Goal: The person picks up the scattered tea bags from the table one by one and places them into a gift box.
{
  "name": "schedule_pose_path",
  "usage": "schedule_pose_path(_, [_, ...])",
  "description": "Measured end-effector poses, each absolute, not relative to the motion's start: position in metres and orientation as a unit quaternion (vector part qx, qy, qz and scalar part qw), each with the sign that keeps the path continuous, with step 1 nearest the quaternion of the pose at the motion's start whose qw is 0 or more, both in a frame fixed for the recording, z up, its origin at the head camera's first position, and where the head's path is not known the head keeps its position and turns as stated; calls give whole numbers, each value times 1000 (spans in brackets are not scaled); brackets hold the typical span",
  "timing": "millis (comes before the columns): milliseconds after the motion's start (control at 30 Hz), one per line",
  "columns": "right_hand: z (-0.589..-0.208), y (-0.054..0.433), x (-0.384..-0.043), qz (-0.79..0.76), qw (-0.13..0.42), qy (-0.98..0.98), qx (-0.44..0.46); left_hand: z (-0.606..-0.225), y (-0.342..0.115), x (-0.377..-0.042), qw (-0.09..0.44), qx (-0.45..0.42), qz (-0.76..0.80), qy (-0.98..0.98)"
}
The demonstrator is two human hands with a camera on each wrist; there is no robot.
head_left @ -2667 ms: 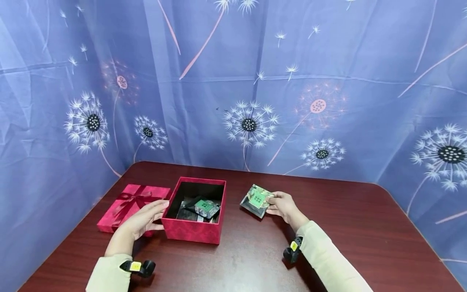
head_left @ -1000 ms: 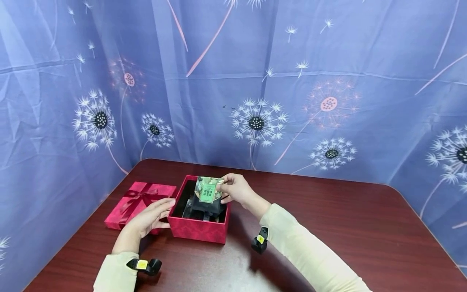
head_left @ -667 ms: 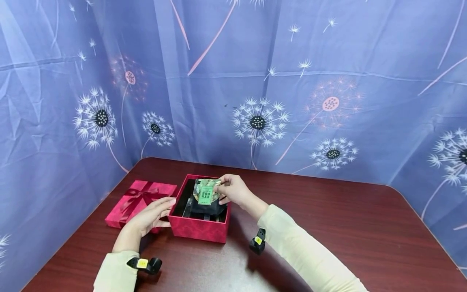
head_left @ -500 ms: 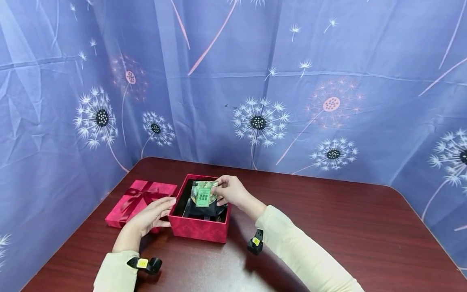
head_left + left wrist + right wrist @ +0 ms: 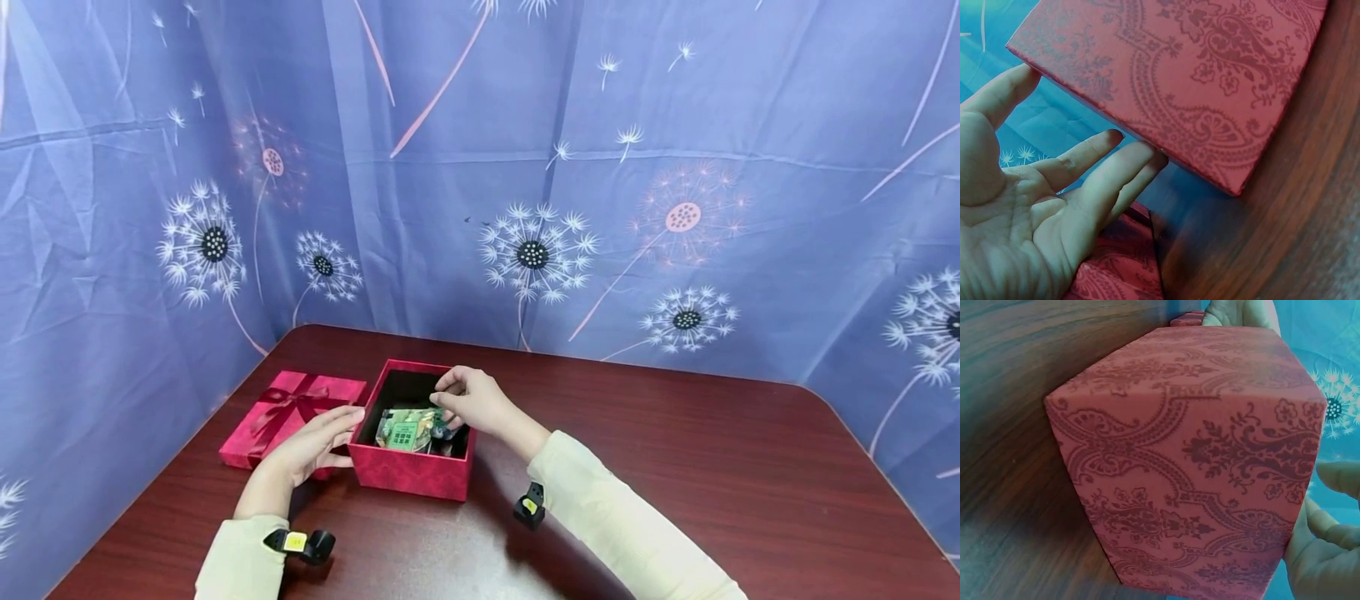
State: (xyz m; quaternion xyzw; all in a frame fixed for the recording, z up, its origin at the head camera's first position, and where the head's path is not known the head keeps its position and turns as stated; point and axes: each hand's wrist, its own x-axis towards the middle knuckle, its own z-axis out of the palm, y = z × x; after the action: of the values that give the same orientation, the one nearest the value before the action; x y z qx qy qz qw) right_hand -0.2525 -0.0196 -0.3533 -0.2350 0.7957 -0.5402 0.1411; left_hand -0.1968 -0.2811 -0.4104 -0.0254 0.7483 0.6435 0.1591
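A red patterned gift box point(image 5: 408, 475) stands uncovered on the table. Inside it lies a tea sachet point(image 5: 405, 433) with a green label, over other dark packets that it partly hides. My left hand point(image 5: 311, 446) touches the box's left side; in the left wrist view its fairly straight fingers point(image 5: 1129, 165) rest against the box edge. Over the box's right rim is my right hand point(image 5: 483, 408), its fingers loosely bent above the sachet and holding nothing. The right wrist view shows mostly the box's outer wall point(image 5: 1191, 481), with part of the right hand point(image 5: 1329, 550) beside the rim.
The red lid point(image 5: 262, 433) with a dark red ribbon bow lies left of the box, behind the left hand. A dark brown wooden table point(image 5: 675, 467) bears everything. A blue dandelion-print curtain point(image 5: 435, 208) hangs behind and at the sides.
My right hand brought the sachet from the table on the right into the box and let it go. The sachet has dropped lower inside. The left hand stays at the box side.
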Motion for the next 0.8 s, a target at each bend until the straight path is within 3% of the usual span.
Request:
schedule_pose_path(233, [-354,-4,-240,-532,104,796,-269,-409,-275,-196,164,-14,639,751])
schedule_pose_path(500, [-351,14,-231,-474,17,833,-286,-410,-276,-191,156,-29,631,759])
schedule_pose_path(800, [-350,51,-221,-403,-91,883,-223,-398,-273,-186,39,-15,600,799])
